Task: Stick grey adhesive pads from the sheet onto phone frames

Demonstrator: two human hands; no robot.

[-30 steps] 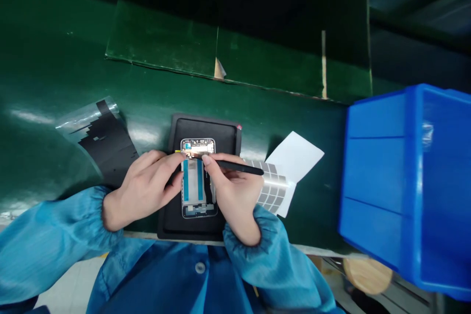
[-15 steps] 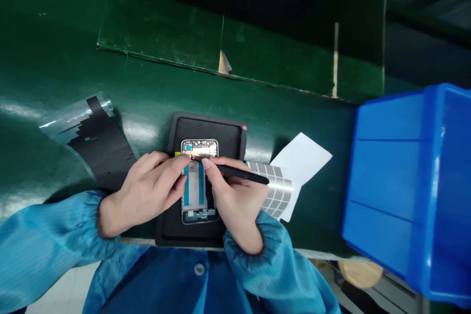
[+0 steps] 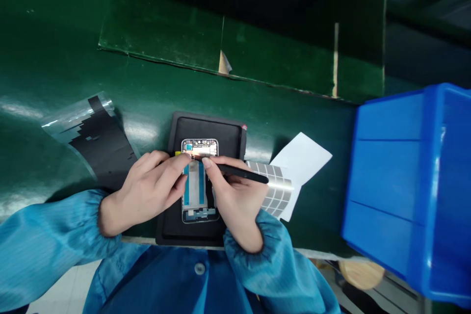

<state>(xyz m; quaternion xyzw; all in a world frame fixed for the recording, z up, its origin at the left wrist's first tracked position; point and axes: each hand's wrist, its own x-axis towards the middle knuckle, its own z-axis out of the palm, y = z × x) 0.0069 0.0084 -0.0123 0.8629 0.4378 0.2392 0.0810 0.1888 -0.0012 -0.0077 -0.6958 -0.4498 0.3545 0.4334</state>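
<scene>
Phone: we have an opened phone unit (image 3: 196, 184) face-up inside the black tray (image 3: 230, 135), roughly mid-tray, long sides running far to near.
Why there: tray sits at the worktop (image 3: 257, 103) near edge, prob. so we reach w/ both hands & the rim catches small bits.
Looks: pale metal rim; small parts & coppery patch at far end, 2 blue strips down a grey middle, dark strip on R side, more parts near end. Finer detail too small to tell.
L hand: our L hand (image 3: 142, 196) comes over the tray's L edge, index at the phone's upper L, thumb lower by its side. Prob. steadies it; can't tell if the tips pinch anything.
R hand: our R hand (image 3: 239, 201) is closed on a slim black tool (image 3: 245, 172), pen-style, prob. for fine control. Tip end meets our L fingertips; exact contact hidden.
Tray extras: yellow tab (image 3: 177, 153) by phone's upper L; red mark (image 3: 244, 127) at tray's far R corner.
L of tray: black die-cut sheet (image 3: 106, 144) on clear film, prob. kept w/in L reach.
R of tray: grey-squares sheet (image 3: 275, 191) overlaps white paper (image 3: 301, 154), prob. handy for our R.
Far R: blue bin (image 3: 386, 157) toward worktop's R end, off our elbow room.
</scene>
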